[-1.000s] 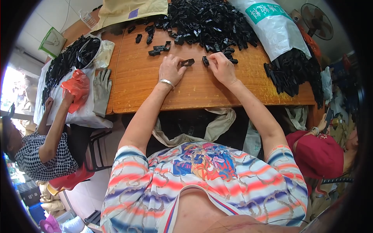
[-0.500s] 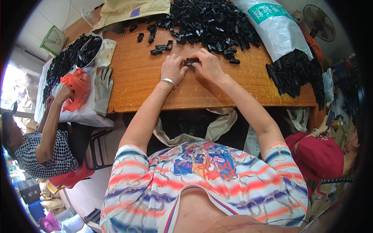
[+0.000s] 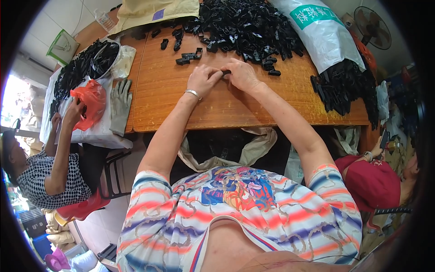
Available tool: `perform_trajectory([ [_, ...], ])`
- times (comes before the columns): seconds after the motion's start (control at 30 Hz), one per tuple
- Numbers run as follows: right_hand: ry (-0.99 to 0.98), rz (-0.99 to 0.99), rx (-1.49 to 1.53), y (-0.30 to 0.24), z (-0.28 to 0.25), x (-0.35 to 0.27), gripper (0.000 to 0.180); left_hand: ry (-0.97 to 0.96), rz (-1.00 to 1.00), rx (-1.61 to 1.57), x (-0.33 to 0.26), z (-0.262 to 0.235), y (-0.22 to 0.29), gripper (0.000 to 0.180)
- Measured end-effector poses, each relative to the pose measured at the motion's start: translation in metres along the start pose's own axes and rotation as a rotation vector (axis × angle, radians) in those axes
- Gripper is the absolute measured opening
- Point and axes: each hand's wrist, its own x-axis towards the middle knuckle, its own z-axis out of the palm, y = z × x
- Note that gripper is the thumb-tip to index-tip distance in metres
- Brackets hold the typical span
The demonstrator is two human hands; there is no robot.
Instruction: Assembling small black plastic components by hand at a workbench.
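Over the wooden table (image 3: 167,99), both of my hands meet at a small black plastic part (image 3: 226,72). My left hand (image 3: 203,80) pinches its left end between thumb and fingers. On the other end, the fingers of my right hand (image 3: 242,75) are closed. Most of the part is hidden by my fingers. Just beyond my hands lie a few loose black plastic pieces (image 3: 185,59), one of them shaped like an open frame. A big heap of similar black pieces (image 3: 247,27) spreads across the far side of the table.
At the right, a white sack (image 3: 312,34) spills long black pieces (image 3: 340,88). On the left are a grey glove (image 3: 120,106), a red plastic bag (image 3: 93,104) and a pile of black parts (image 3: 74,75). One person sits at each side; a beige sack (image 3: 154,13) lies at the back.
My fingers have shifted around the black part, covering more of it, and my left hand has turned slightly. The person at the left has raised a hand holding something dark beside the red bag.
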Motion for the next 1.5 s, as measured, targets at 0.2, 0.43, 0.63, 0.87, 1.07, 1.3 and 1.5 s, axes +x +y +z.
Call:
perform_trajectory([
  [0.2, 0.006, 0.023, 0.051, -0.001, 0.006, -0.012, 0.026, -0.065, -0.183, 0.178, 0.016, -0.002, 0.015, 0.024],
  [0.43, 0.069, -0.091, 0.171, -0.032, -0.007, -0.078, 0.026, 0.244, 0.071, -0.006, 0.013, -0.017, -0.024, 0.014],
  [0.63, -0.012, -0.258, 0.270, -0.073, 0.006, -0.161, 0.032, 0.453, -0.156, 0.475, 0.023, -0.040, -0.069, 0.029],
  [0.87, 0.165, -0.163, 0.263, -0.027, -0.025, -0.135, 0.015, 0.337, -0.047, 0.300, 0.010, -0.031, -0.049, 0.015],
  [1.07, 0.350, 0.272, -0.227, 0.084, -0.051, -0.090, 0.028, 0.213, 0.163, 0.220, -0.013, -0.006, -0.004, 0.014],
  [1.3, 0.226, 0.288, -0.021, 0.078, -0.040, -0.079, 0.025, 0.181, 0.198, 0.042, -0.031, 0.002, 0.028, 0.021],
  [1.5, 0.083, 0.284, -0.040, 0.036, -0.036, -0.075, 0.023, 0.131, 0.154, 0.199, -0.030, -0.006, 0.012, 0.029],
])
